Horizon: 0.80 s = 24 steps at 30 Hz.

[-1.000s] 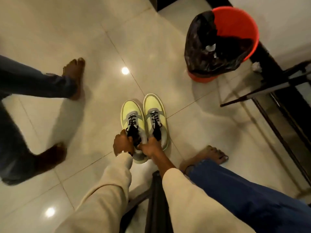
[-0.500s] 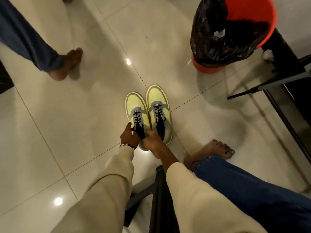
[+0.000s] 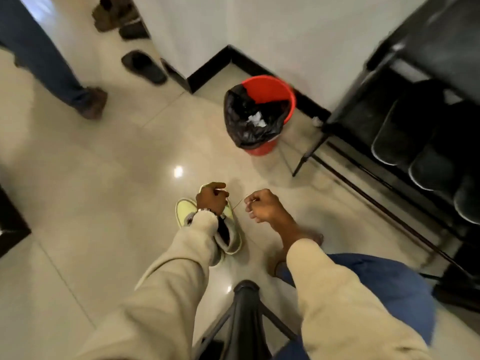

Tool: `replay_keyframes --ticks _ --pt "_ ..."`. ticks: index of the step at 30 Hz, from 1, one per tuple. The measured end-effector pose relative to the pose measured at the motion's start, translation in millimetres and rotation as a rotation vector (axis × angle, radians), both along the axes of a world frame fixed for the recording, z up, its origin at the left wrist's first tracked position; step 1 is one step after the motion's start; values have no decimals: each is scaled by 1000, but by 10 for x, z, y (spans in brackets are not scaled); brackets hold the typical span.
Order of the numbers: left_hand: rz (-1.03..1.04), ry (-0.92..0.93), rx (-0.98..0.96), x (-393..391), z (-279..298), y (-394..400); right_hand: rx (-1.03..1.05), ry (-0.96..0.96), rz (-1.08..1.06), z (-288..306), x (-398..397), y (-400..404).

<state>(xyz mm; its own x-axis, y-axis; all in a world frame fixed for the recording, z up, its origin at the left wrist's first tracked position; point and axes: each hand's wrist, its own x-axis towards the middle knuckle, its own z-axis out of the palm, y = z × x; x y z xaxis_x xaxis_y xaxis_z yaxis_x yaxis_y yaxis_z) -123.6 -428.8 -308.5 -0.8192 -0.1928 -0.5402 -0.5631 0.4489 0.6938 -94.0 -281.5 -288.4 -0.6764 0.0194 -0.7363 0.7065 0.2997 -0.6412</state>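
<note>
1. Shoes (image 3: 183, 209), a yellow-green pair, stand side by side on the tiled floor (image 3: 104, 178), partly under the left sleeve.
2. Left hand (image 3: 211, 201): fingers curled above the toe ends; its grip cannot be determined.
3. Right hand (image 3: 262, 206): raised just right of the pair, pinching a thin strand (image 3: 238, 203) that runs toward the left hand.
4. Open floor lies left and ahead.
5. Red bin (image 3: 270, 89) stands ahead against the wall; black rack (image 3: 441, 35) bounds the right side.

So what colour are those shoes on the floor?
The shoes are pale yellow-green, which shows best in the head view.
</note>
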Motion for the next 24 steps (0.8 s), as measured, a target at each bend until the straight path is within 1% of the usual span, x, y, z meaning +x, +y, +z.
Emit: replay_keyframes --ticks 4,8,10,13,15,17,20,24 --pt "-229 115 34 3 516 842 73 261 -145 599 213 689" --pt "-501 243 101 270 1000 1774 121 412 -421 1095 722 1419" --pt "-635 290 135 527 1225 2260 169 480 -563 1317 1150 1798" --pt "-850 418 199 1031 1548 2906 288 562 -750 1584 1906 2301" --pt "-976 486 266 1468 1766 3311 371 618 -891 1707 2508 2571" --pt "-1074 508 346 2005 1958 3723 465 644 -1024 1771 3165 2814" --pt "-1196 485 486 2860 2151 4213 588 608 -1170 1798 4083 3030" --pt "-1443 422 606 4166 2229 4616 659 508 -1393 1734 5234 3115"
